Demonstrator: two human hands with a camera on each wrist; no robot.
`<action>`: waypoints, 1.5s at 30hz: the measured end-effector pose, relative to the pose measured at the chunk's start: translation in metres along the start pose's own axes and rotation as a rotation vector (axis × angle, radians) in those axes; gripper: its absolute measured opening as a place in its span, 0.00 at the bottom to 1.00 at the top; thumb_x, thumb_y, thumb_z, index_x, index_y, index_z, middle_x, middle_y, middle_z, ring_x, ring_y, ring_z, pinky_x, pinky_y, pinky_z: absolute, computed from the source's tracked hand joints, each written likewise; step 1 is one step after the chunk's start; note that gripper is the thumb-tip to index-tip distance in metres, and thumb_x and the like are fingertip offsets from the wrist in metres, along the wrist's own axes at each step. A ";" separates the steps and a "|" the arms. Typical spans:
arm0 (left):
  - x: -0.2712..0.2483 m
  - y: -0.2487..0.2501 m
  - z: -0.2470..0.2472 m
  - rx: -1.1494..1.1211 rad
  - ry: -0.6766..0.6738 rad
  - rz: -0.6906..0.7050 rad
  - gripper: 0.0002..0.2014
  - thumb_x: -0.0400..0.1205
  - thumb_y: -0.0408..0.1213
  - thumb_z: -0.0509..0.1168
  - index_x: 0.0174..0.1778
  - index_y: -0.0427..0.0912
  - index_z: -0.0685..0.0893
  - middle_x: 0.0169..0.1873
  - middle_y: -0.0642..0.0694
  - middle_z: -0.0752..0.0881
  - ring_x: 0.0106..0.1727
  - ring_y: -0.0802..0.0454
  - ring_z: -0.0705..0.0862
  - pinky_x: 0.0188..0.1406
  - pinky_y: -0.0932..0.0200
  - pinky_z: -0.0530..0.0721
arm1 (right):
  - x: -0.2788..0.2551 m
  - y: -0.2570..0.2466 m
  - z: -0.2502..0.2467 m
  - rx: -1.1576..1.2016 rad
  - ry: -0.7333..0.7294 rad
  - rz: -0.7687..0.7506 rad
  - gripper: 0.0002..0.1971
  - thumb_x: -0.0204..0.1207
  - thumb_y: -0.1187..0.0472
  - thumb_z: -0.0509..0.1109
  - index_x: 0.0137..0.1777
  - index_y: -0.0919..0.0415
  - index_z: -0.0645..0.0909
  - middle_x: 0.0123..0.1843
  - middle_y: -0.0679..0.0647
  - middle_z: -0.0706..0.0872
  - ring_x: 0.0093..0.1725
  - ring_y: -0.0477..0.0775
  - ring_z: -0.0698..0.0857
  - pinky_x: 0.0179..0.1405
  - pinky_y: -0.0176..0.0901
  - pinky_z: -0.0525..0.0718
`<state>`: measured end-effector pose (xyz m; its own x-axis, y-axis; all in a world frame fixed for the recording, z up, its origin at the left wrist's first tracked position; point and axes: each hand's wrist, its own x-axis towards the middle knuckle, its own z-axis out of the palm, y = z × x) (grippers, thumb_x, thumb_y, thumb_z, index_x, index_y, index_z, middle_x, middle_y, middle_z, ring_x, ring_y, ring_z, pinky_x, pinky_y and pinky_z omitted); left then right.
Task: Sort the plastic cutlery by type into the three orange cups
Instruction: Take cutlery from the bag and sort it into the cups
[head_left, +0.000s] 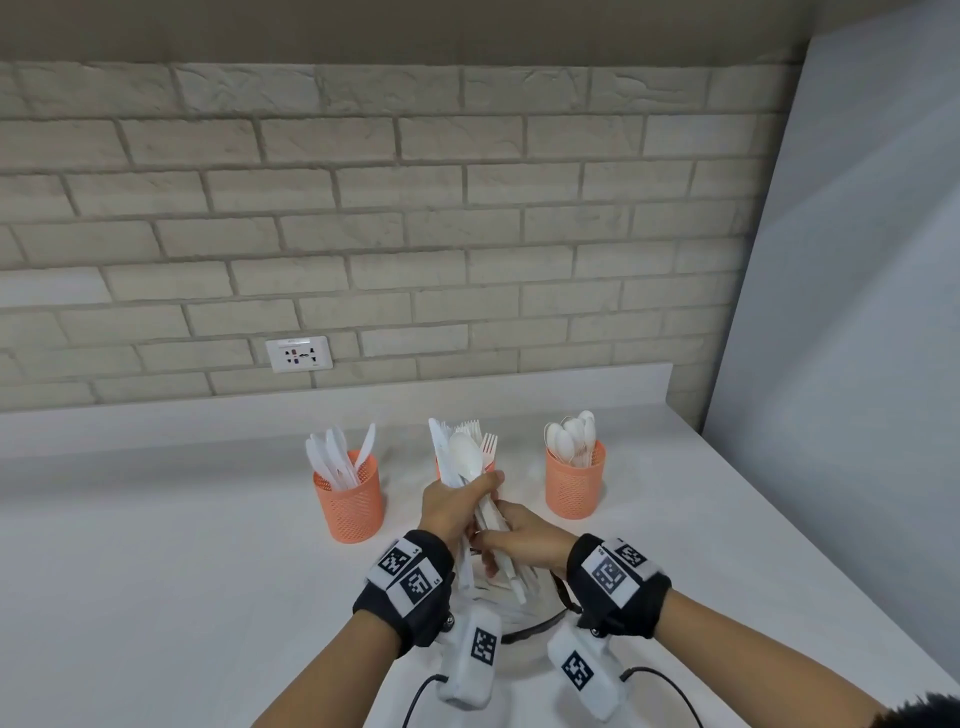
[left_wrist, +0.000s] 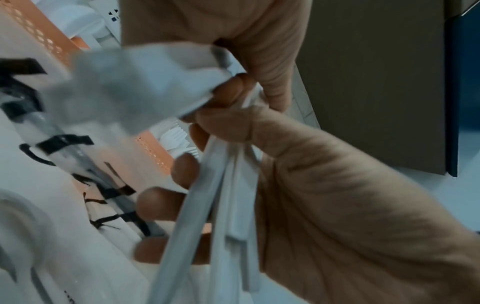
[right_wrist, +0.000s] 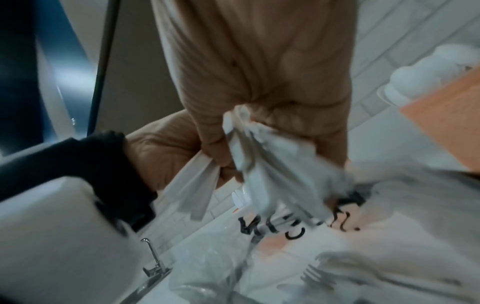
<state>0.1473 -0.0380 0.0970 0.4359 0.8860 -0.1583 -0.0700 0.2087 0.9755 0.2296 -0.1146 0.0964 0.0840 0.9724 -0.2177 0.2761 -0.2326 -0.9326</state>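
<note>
Three orange mesh cups stand in a row near the wall. The left cup (head_left: 349, 496) holds knives and the right cup (head_left: 575, 480) holds spoons. The middle cup (left_wrist: 155, 150) holds forks and is mostly hidden behind my hands in the head view. My left hand (head_left: 467, 499) grips an upright mixed bundle of white cutlery (head_left: 467, 452) in front of the middle cup. Just below, my right hand (head_left: 498, 540) grips the lower handles (head_left: 511, 571) of some of these pieces. In the right wrist view the pieces (right_wrist: 272, 164) it holds are blurred.
Under my hands sits a round container with a dark rim (head_left: 535, 626). A clear plastic bag with black lettering (right_wrist: 298, 226) and loose forks inside lies there too. A wall socket (head_left: 298, 353) is behind the cups. A grey panel (head_left: 857, 312) bounds the counter on the right.
</note>
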 end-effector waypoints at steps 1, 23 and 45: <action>0.001 0.001 0.001 -0.016 0.010 -0.003 0.14 0.71 0.36 0.76 0.45 0.32 0.84 0.32 0.39 0.85 0.32 0.46 0.85 0.30 0.60 0.84 | 0.000 0.002 0.002 0.028 -0.001 -0.006 0.03 0.81 0.67 0.61 0.52 0.61 0.72 0.33 0.54 0.76 0.26 0.46 0.78 0.31 0.38 0.82; -0.010 0.003 -0.010 -0.167 -0.114 -0.191 0.08 0.86 0.40 0.55 0.50 0.40 0.77 0.21 0.47 0.69 0.21 0.53 0.71 0.19 0.63 0.78 | 0.002 0.018 -0.023 0.665 0.125 0.052 0.13 0.84 0.52 0.58 0.53 0.63 0.74 0.28 0.52 0.79 0.19 0.46 0.74 0.17 0.34 0.74; -0.009 -0.009 0.008 0.007 0.026 -0.020 0.05 0.80 0.31 0.65 0.38 0.37 0.79 0.27 0.41 0.79 0.13 0.59 0.72 0.13 0.68 0.69 | -0.005 0.019 -0.016 0.539 0.159 -0.044 0.11 0.82 0.56 0.63 0.57 0.61 0.79 0.39 0.57 0.88 0.29 0.50 0.88 0.28 0.40 0.87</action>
<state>0.1509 -0.0513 0.0913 0.4136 0.8922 -0.1811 -0.0551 0.2231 0.9732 0.2499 -0.1244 0.0850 0.2379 0.9567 -0.1678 -0.2421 -0.1089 -0.9641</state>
